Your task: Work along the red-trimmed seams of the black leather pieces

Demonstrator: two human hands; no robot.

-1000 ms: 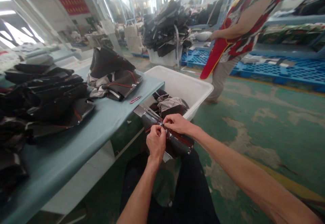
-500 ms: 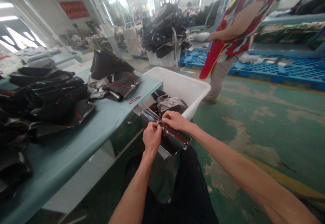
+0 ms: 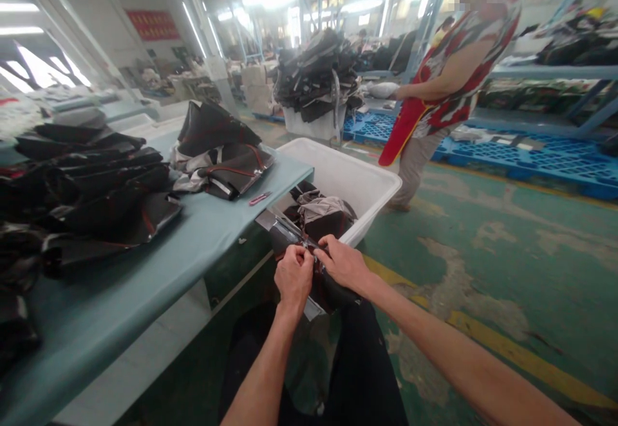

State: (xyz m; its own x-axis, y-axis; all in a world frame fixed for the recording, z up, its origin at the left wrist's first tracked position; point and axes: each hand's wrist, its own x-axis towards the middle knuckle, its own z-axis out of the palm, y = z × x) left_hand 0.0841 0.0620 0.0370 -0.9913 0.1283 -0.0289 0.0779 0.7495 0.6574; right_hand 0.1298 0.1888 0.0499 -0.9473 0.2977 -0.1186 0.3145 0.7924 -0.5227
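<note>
Over my lap I hold a black cover piece with red stitching (image 3: 290,236). My left hand (image 3: 294,276) is closed on its near edge, fingers pinched. My right hand (image 3: 344,263) is closed on the same piece just to the right, thumb and fingers pressed to the seam. Both hands touch at the middle of the piece. A grey strip hangs below them.
A white tub (image 3: 360,180) with dark and grey pieces stands just beyond my hands. The light blue table (image 3: 193,233) on my left carries piles of black covers (image 3: 96,181) and a small pink tool (image 3: 259,199). A person in a red patterned apron (image 3: 434,91) stands by blue pallets (image 3: 531,156).
My hands with the piece have stayed together and dropped slightly in view; the camera tilted a little, bringing the person at the back more fully into view.
</note>
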